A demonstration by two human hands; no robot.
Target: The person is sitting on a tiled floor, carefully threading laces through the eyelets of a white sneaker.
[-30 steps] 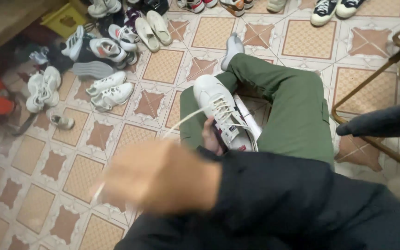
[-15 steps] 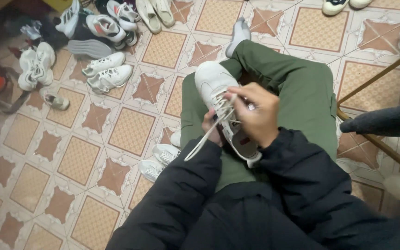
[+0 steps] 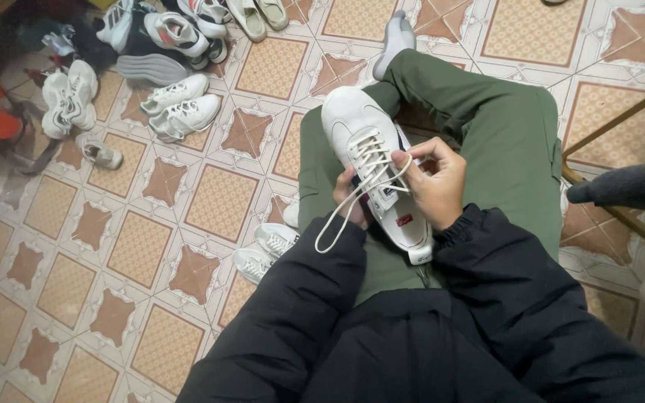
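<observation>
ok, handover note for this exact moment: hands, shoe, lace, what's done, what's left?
Left hand: under the white shoe, steadying it on the lap.
Right hand: pinching the white lace at the eyelets.
Shoe: lying across the green trousers, toe pointing away.
Done: lower eyelets are crossed with lace.
Left: one long lace end hangs loose to the left; the upper eyelets appear unlaced, no knot.

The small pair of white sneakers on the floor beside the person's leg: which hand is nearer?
Left. The left hand grips the white sneaker on the lap, just above the small pair. The right hand is farther, across the sneaker.
</observation>
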